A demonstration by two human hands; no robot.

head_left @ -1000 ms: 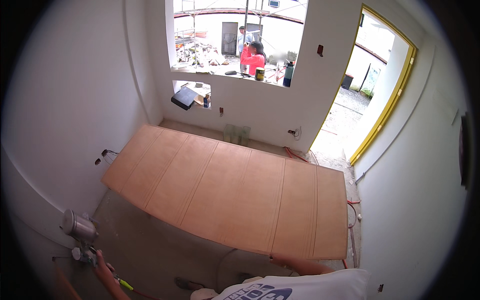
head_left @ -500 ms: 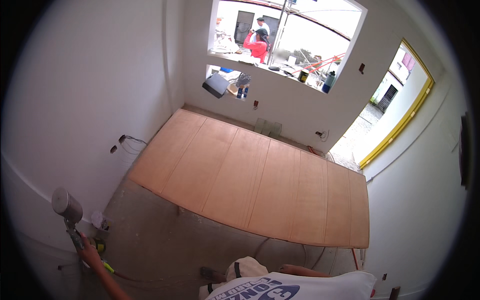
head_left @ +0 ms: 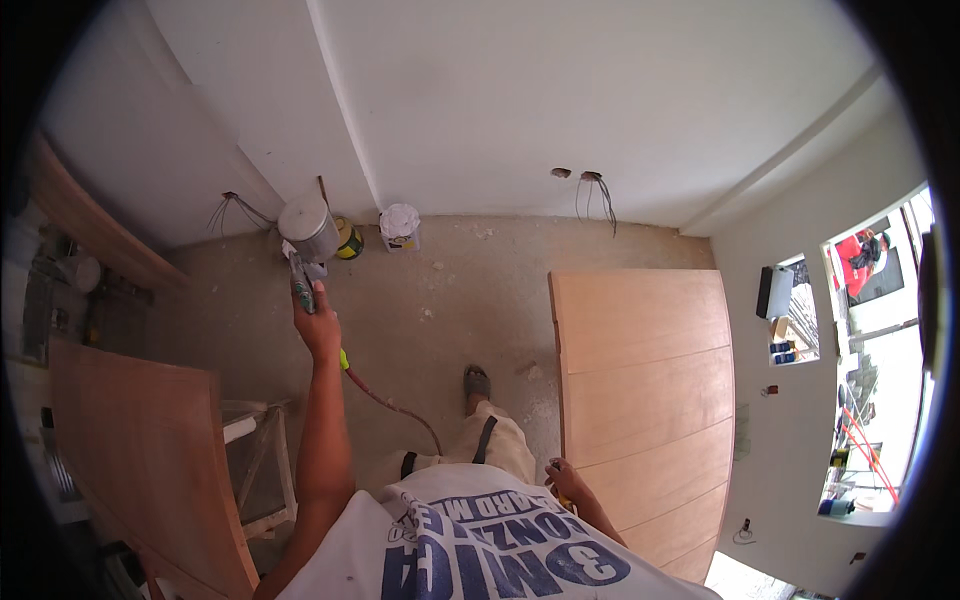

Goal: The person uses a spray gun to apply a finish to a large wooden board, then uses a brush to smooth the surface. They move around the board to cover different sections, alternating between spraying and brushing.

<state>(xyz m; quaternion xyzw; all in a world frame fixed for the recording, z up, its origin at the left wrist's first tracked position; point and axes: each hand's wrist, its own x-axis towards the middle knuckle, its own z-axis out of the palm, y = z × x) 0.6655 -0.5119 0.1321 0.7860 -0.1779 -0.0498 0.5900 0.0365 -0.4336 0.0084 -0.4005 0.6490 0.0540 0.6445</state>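
Note:
My left hand [head_left: 317, 325] is stretched forward and closed around the handle of a spray gun [head_left: 302, 285]. A big metal cup [head_left: 312, 230] sits on the gun. From below that hand a reddish air hose [head_left: 385, 403] with a yellow-green coupling [head_left: 344, 359] runs back toward my legs. My right hand [head_left: 567, 480] is low at my side, beside the edge of a flat grooved wooden panel [head_left: 645, 400]. Its fingers are curled, with a small dark bit and something yellow by them; what they hold is too small to tell.
Behind the cup stand a yellow-and-black can [head_left: 349, 240] and a white bucket [head_left: 401, 230] by the wall. To the left, another wooden panel [head_left: 140, 440] stands near a wooden frame [head_left: 265, 470]. Wires hang from a wall opening [head_left: 592, 178]. A person in red [head_left: 856, 258] shows through the window.
My view has swung left, so the large panel now lies at my right. The spray gun stays in my left hand. My right hand has come into clearer view.

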